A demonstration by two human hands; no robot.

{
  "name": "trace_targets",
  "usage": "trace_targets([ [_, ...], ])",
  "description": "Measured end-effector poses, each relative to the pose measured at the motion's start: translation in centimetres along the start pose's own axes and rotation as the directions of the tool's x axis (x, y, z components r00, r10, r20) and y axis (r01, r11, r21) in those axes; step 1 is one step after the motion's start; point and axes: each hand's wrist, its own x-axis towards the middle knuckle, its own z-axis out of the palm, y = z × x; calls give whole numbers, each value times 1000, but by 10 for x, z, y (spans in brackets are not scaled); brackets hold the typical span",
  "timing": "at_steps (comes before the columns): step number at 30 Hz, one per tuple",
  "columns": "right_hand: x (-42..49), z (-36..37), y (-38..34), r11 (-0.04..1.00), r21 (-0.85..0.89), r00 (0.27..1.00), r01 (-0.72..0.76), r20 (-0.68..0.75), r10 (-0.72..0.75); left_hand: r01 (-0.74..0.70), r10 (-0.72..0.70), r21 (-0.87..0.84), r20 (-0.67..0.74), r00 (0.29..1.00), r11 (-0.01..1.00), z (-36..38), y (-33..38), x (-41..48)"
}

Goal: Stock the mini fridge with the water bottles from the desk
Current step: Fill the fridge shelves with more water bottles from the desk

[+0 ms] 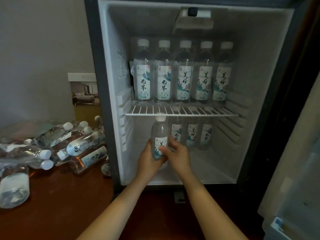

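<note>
Two hands hold one water bottle (pixel 159 135) upright, low in the open mini fridge (pixel 199 163). The left hand (pixel 150 159) wraps its bottom, fingers curled tight. The right hand (pixel 176 154) touches its side, fingers bent loosely around it.

The wire shelf (pixel 181 111) spans the mini fridge (pixel 259 66) about halfway up and carries five upright water bottles (pixel 183 73) in a row along its back edge, caps white, labels facing out. Below the wire shelf, the fridge floor (pixel 207 170) holds three more upright bottles (pixel 192 134) at the rear. Left of the mini fridge, the reddish-brown desk (pixel 60 196) bears a loose heap of bottles lying on their sides (pixel 81 144), some still in clear plastic wrap (pixel 13 153), the nearest of them touching the fridge's side.
</note>
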Motion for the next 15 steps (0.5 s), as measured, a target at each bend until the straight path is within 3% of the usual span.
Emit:
trace_targets([
  [6, 27, 13, 11, 980, -179, 992, -87, -108, 69, 77, -79, 75, 25, 997, 994, 3, -10, 36],
  [15, 48, 17, 28, 974, -185, 986, -133, -127, 110, 117, -119, 164, 3, 993, 979, 19, -23, 70],
])
